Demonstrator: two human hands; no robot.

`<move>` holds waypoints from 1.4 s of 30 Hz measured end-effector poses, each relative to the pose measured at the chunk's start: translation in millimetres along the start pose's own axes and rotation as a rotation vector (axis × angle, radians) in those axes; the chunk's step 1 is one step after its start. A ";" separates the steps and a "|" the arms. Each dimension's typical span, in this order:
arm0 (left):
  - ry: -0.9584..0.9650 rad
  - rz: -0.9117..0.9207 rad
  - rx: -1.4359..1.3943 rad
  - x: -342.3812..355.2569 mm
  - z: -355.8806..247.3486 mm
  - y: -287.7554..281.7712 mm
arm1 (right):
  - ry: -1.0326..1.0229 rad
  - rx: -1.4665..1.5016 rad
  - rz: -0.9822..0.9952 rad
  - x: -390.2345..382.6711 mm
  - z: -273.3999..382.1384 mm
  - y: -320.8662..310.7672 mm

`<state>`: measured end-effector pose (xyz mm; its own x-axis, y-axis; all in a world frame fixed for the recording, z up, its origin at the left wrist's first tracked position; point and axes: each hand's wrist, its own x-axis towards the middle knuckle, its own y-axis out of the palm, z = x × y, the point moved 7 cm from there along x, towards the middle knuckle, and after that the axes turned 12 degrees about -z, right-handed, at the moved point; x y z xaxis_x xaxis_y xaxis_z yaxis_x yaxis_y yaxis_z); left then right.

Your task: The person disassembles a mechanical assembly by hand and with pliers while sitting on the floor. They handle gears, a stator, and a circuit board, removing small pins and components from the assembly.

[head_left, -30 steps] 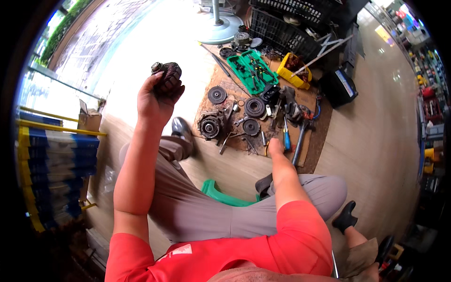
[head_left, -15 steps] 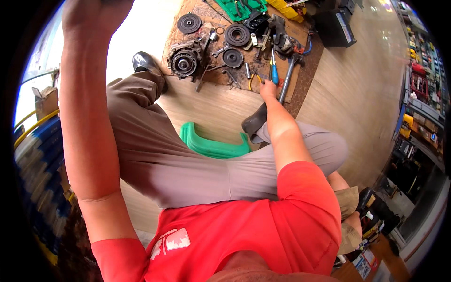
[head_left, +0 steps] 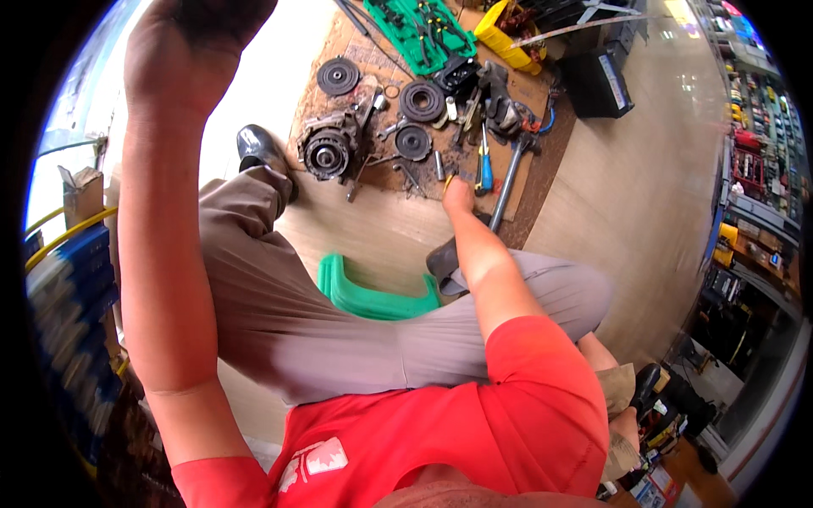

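Note:
My right hand (head_left: pixel 458 196) reaches down at the near edge of the cardboard, its fingers closed around yellow-handled pliers (head_left: pixel 448 181). Beside it lie a small metal cylinder (head_left: pixel 439 164), a blue-handled screwdriver (head_left: pixel 484 172) and a long-handled hammer (head_left: pixel 510 184). My left hand (head_left: pixel 190 59) is raised at the upper left, its palm blackened; the frame's top edge cuts off its fingers. Left of the pliers sits a greasy machine part with a round pulley face (head_left: pixel 327 155). Near it are a grooved disc (head_left: pixel 339 76), a thick ring-shaped pulley (head_left: pixel 422 102) and a smaller disc (head_left: pixel 413 142).
A green tool case (head_left: pixel 415 38), a yellow container (head_left: pixel 500 41) and a black box (head_left: pixel 595 83) stand at the back. Work gloves (head_left: pixel 506 114) lie by the hammer head. A green plastic stool (head_left: pixel 373 300) is between my legs. Another person's limb (head_left: pixel 625 423) shows at lower right.
My right hand has closed over the yellow-handled pliers and moved slightly left. The whole view has shifted, so the floor items sit lower, and more of my left hand shows.

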<state>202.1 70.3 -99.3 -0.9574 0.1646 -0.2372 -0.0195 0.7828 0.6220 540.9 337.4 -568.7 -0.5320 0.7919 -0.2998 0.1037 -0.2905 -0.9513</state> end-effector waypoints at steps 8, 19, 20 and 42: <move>-0.309 0.065 -0.260 22.1 11.2 -13.7 | 0.255 0.209 -0.021 34.2 -0.8 -14.6; -0.168 0.252 -0.189 29.6 25.3 -0.5 | -0.081 0.884 -0.226 153.8 125.4 -232.2; -0.151 0.201 -0.173 24.6 25.5 6.7 | -0.202 0.585 -0.384 153.8 107.2 -221.2; -0.035 -0.151 0.130 17.9 24.8 -7.1 | 0.426 0.180 -0.193 38.8 -74.9 -52.8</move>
<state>192.2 82.5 -126.6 -0.9357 0.0589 -0.3479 -0.1224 0.8706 0.4765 577.7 423.7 -535.5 -0.1323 0.9785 -0.1581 -0.1294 -0.1752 -0.9760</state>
